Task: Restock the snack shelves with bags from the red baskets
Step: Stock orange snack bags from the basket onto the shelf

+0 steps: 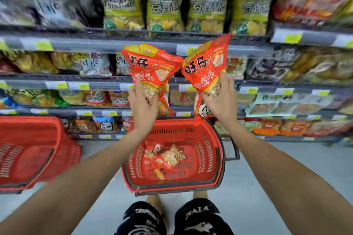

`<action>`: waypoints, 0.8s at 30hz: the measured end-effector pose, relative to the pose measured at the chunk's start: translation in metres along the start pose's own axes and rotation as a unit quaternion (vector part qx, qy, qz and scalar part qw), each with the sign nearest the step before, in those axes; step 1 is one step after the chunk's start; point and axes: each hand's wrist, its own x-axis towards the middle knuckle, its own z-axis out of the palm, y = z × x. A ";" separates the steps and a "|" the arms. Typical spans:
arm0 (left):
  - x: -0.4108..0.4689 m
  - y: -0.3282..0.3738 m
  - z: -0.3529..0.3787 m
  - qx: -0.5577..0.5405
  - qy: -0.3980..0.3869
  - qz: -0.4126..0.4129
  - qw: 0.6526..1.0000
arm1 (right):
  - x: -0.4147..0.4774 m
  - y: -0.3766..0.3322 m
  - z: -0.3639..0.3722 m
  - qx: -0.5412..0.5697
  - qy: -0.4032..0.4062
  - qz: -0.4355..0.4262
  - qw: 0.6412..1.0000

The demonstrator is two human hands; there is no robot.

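Snack shelves (122, 41) fill the background; left hand (142, 105) and right hand (219, 102) each grip a red bag, left bag (152, 68), right bag (206, 66), fingers curled round it, above a red basket (214, 150)

2 baskets (28, 131) (207, 149), 2 red bags (150, 66) (206, 63) held up, 2 hands (143, 105) (221, 105), 4 yellow bags (164, 5) top centre. Bags inside centre basket: can't count.

Shop aisle: price-tagged snack shelves (172, 44), baskets (215, 149).
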 end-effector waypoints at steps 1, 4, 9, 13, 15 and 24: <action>0.011 0.011 -0.006 -0.006 0.007 0.008 1.000 | 0.007 -0.012 -0.012 0.007 0.024 -0.006 1.000; 0.043 0.051 -0.025 -0.042 0.018 0.041 0.998 | 0.030 -0.047 -0.047 0.017 0.092 -0.027 0.995; 0.091 0.118 -0.056 -0.078 0.047 0.126 0.988 | 0.070 -0.100 -0.106 0.051 0.190 -0.070 0.978; 0.123 0.162 -0.082 -0.103 0.069 0.172 0.977 | 0.094 -0.136 -0.147 0.069 0.248 -0.114 0.960; 0.138 0.183 -0.095 -0.111 0.088 0.191 0.971 | 0.107 -0.152 -0.165 0.068 0.264 -0.134 0.953; 0.201 0.264 -0.151 -0.049 0.222 0.245 0.942 | 0.163 -0.225 -0.226 0.043 0.309 -0.227 0.923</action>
